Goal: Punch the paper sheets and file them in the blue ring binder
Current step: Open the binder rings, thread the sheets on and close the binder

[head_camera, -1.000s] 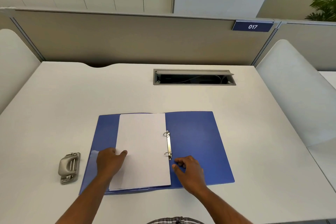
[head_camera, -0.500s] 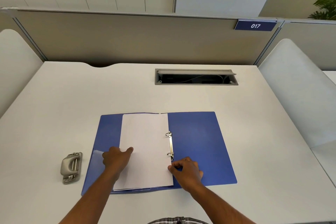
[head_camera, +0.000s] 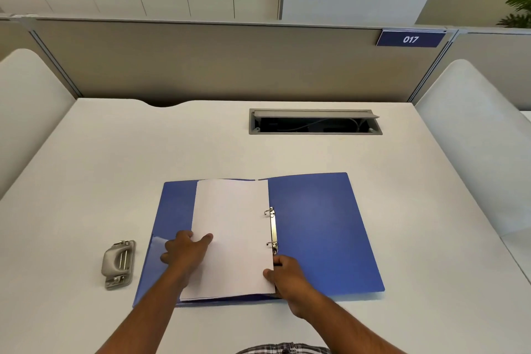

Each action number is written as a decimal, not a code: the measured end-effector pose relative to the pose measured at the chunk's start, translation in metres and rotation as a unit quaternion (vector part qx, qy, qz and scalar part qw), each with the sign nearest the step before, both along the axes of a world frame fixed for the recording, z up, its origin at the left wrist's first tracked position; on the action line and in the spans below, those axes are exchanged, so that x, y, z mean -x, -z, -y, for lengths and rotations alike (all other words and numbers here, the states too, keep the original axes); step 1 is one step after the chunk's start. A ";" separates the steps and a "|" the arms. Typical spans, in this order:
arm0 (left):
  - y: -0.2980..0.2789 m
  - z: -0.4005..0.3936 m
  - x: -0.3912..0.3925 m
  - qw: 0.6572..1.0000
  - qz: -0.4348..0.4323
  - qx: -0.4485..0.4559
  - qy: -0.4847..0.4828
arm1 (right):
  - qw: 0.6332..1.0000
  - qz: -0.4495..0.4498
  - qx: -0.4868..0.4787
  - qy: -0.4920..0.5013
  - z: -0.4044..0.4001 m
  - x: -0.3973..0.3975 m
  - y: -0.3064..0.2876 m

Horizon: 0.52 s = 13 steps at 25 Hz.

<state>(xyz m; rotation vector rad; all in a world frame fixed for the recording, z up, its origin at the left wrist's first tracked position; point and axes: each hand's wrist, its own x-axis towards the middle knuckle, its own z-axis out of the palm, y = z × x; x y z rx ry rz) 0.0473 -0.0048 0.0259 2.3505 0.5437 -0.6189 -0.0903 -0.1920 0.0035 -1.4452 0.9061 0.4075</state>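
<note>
The blue ring binder lies open and flat on the white desk. A stack of white paper sheets lies on its left half, with the right edge against the metal ring mechanism. My left hand rests on the left edge of the sheets, index finger stretched onto the paper. My right hand has its fingers curled at the lower right edge of the sheets, just below the lower ring, and seems to pinch that edge.
A grey hole punch lies left of the binder. An open cable tray is set in the white desk at the back. Partition walls enclose the desk at the back and sides.
My right hand has moved left from the blue cover to the sheets' lower right edge. My left hand has shifted slightly, its index finger now further on the paper.
</note>
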 end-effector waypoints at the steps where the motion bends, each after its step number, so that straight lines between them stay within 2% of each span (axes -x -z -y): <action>1: -0.002 0.001 0.001 1.000 0.004 0.001 -0.008 | 0.999 -0.002 -0.045 0.019 0.001 0.000 -0.001; 4: -0.005 0.002 0.003 1.000 -0.003 -0.003 -0.015 | 0.988 -0.011 -0.144 0.058 0.007 -0.001 -0.006; 5: -0.004 0.002 0.003 1.000 -0.017 0.017 -0.017 | 0.984 -0.014 -0.167 0.068 0.008 -0.001 -0.005; 7: 0.000 -0.003 0.002 0.990 -0.044 0.123 -0.051 | 0.979 -0.017 -0.189 0.076 0.009 -0.002 -0.004; 9: 0.002 -0.009 -0.001 0.968 -0.020 0.237 -0.082 | 0.983 -0.020 -0.169 0.065 0.009 -0.003 -0.001; 12: -0.012 -0.012 -0.004 0.960 0.025 0.274 -0.058 | 0.994 -0.013 -0.099 0.040 0.007 0.000 -0.002; 13: -0.022 -0.009 -0.003 0.959 0.027 0.280 -0.046 | 0.999 -0.010 -0.046 0.025 0.007 0.001 -0.003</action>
